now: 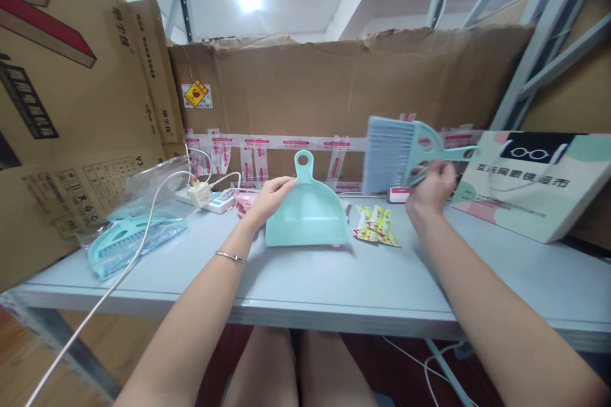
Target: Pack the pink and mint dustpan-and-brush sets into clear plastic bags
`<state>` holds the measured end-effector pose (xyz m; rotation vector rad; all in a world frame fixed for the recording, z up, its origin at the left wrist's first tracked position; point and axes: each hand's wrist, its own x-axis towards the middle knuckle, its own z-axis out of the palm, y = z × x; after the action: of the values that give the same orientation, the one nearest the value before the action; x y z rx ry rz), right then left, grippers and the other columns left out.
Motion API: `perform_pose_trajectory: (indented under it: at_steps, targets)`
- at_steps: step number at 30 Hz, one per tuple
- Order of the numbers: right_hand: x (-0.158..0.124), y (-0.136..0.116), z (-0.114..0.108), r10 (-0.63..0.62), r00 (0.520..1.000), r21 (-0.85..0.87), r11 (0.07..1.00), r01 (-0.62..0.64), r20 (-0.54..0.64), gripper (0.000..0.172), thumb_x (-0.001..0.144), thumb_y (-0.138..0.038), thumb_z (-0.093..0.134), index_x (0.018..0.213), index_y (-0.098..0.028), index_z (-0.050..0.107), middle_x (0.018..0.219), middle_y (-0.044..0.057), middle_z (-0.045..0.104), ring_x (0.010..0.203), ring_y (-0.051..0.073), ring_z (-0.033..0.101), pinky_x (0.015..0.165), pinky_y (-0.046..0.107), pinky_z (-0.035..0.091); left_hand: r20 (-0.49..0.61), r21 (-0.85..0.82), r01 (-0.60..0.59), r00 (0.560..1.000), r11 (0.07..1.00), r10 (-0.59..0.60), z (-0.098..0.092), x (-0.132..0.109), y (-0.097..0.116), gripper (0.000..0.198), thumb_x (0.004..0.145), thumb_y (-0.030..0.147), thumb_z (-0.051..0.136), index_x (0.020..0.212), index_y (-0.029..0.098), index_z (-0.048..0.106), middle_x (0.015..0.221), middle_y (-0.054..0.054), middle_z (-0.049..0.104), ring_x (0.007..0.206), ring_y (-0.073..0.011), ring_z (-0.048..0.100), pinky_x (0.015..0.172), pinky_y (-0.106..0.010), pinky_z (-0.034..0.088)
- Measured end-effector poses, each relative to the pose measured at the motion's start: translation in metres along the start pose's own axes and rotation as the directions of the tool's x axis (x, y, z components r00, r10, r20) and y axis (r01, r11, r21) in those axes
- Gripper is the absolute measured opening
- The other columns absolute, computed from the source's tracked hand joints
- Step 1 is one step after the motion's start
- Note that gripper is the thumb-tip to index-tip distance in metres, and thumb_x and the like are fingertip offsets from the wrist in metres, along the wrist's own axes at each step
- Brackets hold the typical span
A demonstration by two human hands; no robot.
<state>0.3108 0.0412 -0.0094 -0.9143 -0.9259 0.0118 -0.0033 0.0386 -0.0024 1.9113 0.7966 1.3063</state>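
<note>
Pinching the dustpan (308, 213) by its upper edge, the left fingers (281, 185) in the head view have it at their right; the right fingers (436, 170) hold the brush (416, 154), bristles (386, 154) to their left. Sachets (382, 226) lie between, on the bench (305, 280).

At three o'clock, "互联网眼镜超市" is printed on the pale box (527, 191), below a drawn pair of glasses (524, 152). At nine o'clock, "V3" can be read on the brown carton (107, 117); its larger characters are blurred. At ten, "LM27" is borne by a white label (207, 99) overlapped by a yellow-and-red diamond sign (196, 94). At twelve, the red print on the tape (281, 142) cannot be made out.
</note>
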Motion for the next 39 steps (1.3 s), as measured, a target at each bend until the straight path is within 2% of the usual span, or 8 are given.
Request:
perform_pose_trajectory:
  at_steps: [6,13,18,23,29,36,38,39]
  targets:
    - [-0.043,-0.038,0.019,0.042,0.966,0.063,0.996,-0.060,0.256,0.038,0.080,-0.060,0.045,0.072,-0.023,0.052,0.055,-0.003,0.042,0.049,0.013,0.037,0.050,0.028,0.032,-0.023,-0.001,0.017,1.000,1.000,-0.017,0.000,-0.001,0.000,0.035,0.079,0.040,0.056,0.096,0.015,0.072,0.101,-0.007,0.070,0.101,-0.0229,0.058,0.089,-0.031,0.042]
    - [-0.116,-0.073,0.057,-0.075,0.802,-0.126,0.975,0.185,0.593,0.029,0.088,-0.046,0.042,0.081,-0.021,0.055,0.067,0.001,0.059,0.061,0.015,0.052,0.059,0.026,0.037,0.008,-0.030,0.014,1.000,0.999,-0.014,-0.001,0.000,-0.002,0.036,0.079,0.042,0.056,0.096,0.015,0.072,0.097,-0.006,0.070,0.095,-0.0214,0.059,0.082,-0.029,0.044]
    - [-0.114,-0.066,0.070,-0.196,0.760,-0.244,0.872,0.424,0.620,0.024,0.091,-0.039,0.037,0.084,-0.021,0.051,0.083,0.006,0.065,0.080,0.022,0.058,0.074,0.033,0.037,0.042,-0.014,-0.013,0.999,1.000,0.013,0.000,0.001,-0.003,0.039,0.079,0.048,0.055,0.090,0.014,0.071,0.088,-0.004,0.068,0.083,-0.0174,0.058,0.074,-0.026,0.044]
    - [-0.114,-0.065,0.086,-0.267,0.752,-0.310,0.790,0.529,0.603,0.021,0.091,-0.039,0.038,0.089,-0.020,0.046,0.087,0.008,0.063,0.082,0.023,0.057,0.076,0.035,0.036,0.044,0.094,-0.068,0.997,0.993,0.064,-0.002,0.000,-0.004,0.044,0.079,0.053,0.053,0.082,0.011,0.068,0.080,-0.004,0.064,0.075,-0.0152,0.054,0.067,-0.024,0.042]
    - [-0.123,-0.063,0.085,-0.246,0.798,-0.215,0.882,0.420,0.551,0.023,0.089,-0.040,0.042,0.101,-0.021,0.042,0.085,0.006,0.054,0.080,0.022,0.054,0.076,0.036,0.041,0.126,0.126,-0.077,0.990,0.989,0.061,-0.004,-0.004,0.001,0.042,0.074,0.049,0.061,0.093,0.013,0.068,0.090,-0.004,0.066,0.082,-0.0179,0.057,0.073,-0.025,0.043]
    - [-0.114,-0.055,0.076,-0.207,0.861,-0.215,0.917,0.336,0.464,0.040,0.080,-0.050,0.054,0.105,-0.019,0.049,0.106,0.013,0.049,0.103,0.026,0.048,0.091,0.043,0.039,0.155,0.137,-0.042,0.988,0.990,0.020,0.000,-0.005,0.003,0.043,0.074,0.051,0.060,0.093,0.012,0.069,0.087,-0.003,0.066,0.080,-0.0175,0.057,0.071,-0.025,0.043]
    - [-0.109,-0.053,0.076,-0.069,0.825,-0.197,0.957,0.214,0.561,0.043,0.079,-0.054,0.053,0.102,-0.018,0.053,0.103,0.011,0.054,0.098,0.024,0.051,0.088,0.041,0.041,0.176,0.131,-0.043,0.984,0.990,0.019,0.000,-0.006,0.002,0.042,0.076,0.050,0.058,0.092,0.012,0.070,0.086,-0.003,0.066,0.078,-0.0168,0.056,0.070,-0.025,0.042]
    - [-0.107,-0.052,0.075,0.002,0.766,-0.180,0.972,0.150,0.643,0.042,0.080,-0.055,0.050,0.098,-0.019,0.056,0.098,0.009,0.057,0.092,0.022,0.053,0.085,0.038,0.042,0.187,0.133,-0.050,0.982,0.990,0.024,0.000,-0.006,0.002,0.042,0.076,0.050,0.058,0.092,0.013,0.070,0.086,-0.003,0.066,0.078,-0.0166,0.056,0.071,-0.024,0.042]
